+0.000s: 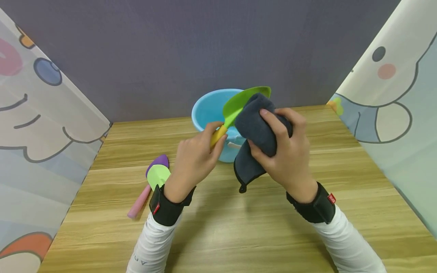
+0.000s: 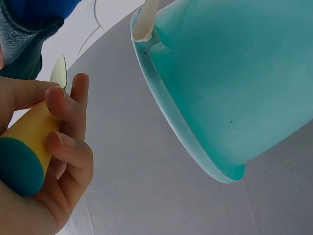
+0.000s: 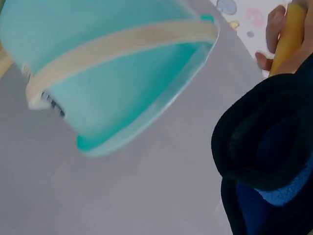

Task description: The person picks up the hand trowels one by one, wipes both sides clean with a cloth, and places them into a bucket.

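The left hand (image 1: 195, 156) pinches a green-bladed, yellow-handled shovel (image 1: 239, 103) — the right hand (image 1: 291, 153) clutches a bunched dark-grey plush cloth (image 1: 253, 123) beside it, white-sleeved forearms (image 1: 153, 240) angled inward.

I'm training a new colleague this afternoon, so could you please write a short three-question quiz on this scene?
1. True or false: the left hand grips the green trowel by its blade.
2. What does the right hand hold?
A) a brush
B) a dark cloth
C) a bottle
3. Fill in: the visible tool handle lying on the table is ____ in colour.

Key:
1. False; it holds the yellow handle.
2. B
3. Pink
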Demonstrator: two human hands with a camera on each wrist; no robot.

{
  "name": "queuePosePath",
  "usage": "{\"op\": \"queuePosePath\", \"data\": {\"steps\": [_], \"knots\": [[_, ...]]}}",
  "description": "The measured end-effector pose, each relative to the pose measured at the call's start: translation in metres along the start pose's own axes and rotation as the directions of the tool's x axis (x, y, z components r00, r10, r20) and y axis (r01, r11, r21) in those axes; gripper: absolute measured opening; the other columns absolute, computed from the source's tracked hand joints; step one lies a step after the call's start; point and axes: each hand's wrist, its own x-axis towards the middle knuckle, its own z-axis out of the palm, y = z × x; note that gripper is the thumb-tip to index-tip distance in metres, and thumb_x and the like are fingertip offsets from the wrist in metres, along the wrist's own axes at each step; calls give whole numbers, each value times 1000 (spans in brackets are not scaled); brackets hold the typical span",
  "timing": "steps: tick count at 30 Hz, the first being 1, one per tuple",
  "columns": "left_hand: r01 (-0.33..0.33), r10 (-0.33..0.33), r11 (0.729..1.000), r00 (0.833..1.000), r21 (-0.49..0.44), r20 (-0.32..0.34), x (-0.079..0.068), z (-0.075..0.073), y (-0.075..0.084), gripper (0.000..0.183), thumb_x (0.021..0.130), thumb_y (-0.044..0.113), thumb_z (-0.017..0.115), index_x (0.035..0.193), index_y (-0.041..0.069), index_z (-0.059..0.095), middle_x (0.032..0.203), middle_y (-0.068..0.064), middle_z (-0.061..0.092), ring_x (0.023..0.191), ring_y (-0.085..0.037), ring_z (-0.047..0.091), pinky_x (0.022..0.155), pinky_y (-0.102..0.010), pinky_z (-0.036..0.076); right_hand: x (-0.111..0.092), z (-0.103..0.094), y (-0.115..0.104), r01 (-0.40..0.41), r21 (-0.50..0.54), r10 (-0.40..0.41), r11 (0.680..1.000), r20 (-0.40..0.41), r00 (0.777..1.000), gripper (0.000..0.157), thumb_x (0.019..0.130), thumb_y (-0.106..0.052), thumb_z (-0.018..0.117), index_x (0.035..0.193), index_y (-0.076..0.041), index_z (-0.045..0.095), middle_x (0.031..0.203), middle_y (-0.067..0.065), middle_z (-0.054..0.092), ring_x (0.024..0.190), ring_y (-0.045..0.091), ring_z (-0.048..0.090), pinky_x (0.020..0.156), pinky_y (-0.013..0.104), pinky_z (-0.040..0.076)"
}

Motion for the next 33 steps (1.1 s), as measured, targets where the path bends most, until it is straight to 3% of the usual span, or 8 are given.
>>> {"op": "queuePosePath", "data": {"steps": [6,11,14,20,33], "knots": [[3,-2,1000,1000,11,-11,1,0,0,31,94,23,57,119,5,61,62,-7,69,40,-17,49,33,-37,40,-7,7,-10,73,33,-75,997,83,994,51,86,-40,61,126,-9,55,118,30,48,101,41,56,77,57,53],[-5,5,1000,1000,7,-12,1,0,0,30,91,15,55,118,5,61,50,-2,56,36,-14,39,31,-34,33,-11,12,-12,113,25,-115,993,109,987,52,89,-44,57,126,-8,56,117,30,50,98,40,57,76,55,54],[-27,27,1000,1000,-9,-2,1,0,1,30,90,13,56,118,4,60,48,-1,52,37,-13,38,31,-33,32,-13,15,-10,114,25,-116,993,137,984,53,88,-43,59,128,-9,56,116,29,52,98,39,57,77,54,53],[-84,85,996,996,-22,20,1,0,3,25,89,10,57,112,1,61,60,-4,60,41,-13,46,34,-35,39,-16,20,-3,105,17,-106,994,187,977,56,81,-36,66,130,-11,57,116,28,53,100,37,54,79,52,51],[-121,121,993,993,-7,-16,-1,2,2,22,85,10,62,104,-1,61,61,-4,59,39,-14,42,32,-35,36,-15,21,-3,114,20,-116,993,188,975,55,80,-33,67,130,-10,57,116,26,53,99,37,54,79,53,52]]}}
